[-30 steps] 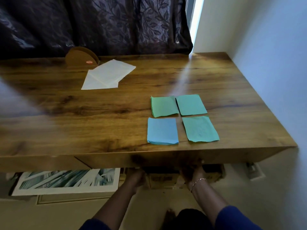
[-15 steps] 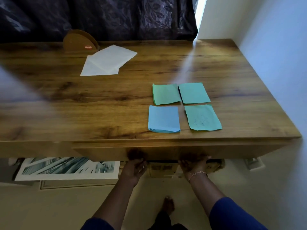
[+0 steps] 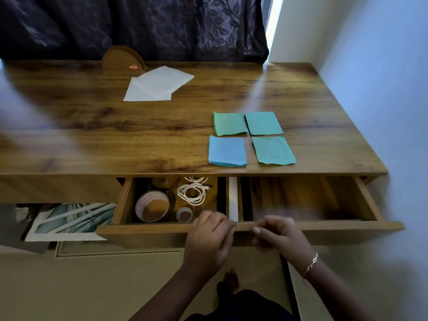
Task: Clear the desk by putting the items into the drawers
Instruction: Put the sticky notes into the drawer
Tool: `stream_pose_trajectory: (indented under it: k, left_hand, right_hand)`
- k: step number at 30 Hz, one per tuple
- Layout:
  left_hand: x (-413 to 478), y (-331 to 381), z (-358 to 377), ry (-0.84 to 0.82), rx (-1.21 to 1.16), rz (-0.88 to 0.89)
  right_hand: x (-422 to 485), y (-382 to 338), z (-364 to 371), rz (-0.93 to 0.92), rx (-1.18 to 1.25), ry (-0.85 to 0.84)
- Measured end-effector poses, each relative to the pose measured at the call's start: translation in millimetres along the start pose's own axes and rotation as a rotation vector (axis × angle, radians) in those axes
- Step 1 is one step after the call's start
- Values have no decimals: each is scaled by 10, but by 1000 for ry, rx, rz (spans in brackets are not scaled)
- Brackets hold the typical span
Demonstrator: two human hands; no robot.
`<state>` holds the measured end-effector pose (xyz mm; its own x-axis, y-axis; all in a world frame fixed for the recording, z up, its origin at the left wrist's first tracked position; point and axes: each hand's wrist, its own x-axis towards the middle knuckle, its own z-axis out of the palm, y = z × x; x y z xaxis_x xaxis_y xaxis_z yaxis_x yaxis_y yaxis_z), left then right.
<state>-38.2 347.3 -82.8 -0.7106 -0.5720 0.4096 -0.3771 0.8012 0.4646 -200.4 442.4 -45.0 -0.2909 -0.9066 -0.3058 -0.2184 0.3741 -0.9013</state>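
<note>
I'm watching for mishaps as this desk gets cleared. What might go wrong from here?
The left compartment of the drawer already holds a white cable and tape rolls, so paper put there may crumple. The blue paper stack lies near the desk's front edge and could slide off when picked up.

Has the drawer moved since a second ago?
Yes. The drawer has slid forward, out from under the desk edge; the left hand and right hand grip its front.

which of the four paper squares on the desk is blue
The front-left square, by the desk's front edge, is the only blue one; the back-left square, back-right square and front-right square are green.
</note>
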Motion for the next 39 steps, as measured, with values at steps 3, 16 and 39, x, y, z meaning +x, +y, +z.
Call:
stream_pose_trajectory:
  k: [3,16,39]
  left_hand:
    - [-19,-2,-1,-101,-124,-191]
    - [-524,324,-212,-280,-228,-328]
    - [-1270,878,-396,-345,-357,-628]
  right_hand:
    - [22,-11,-56,-245,-483,210]
    - [-346,240,8,-45,-586,-159]
    - [-1161,571,206,-220,-543,-277]
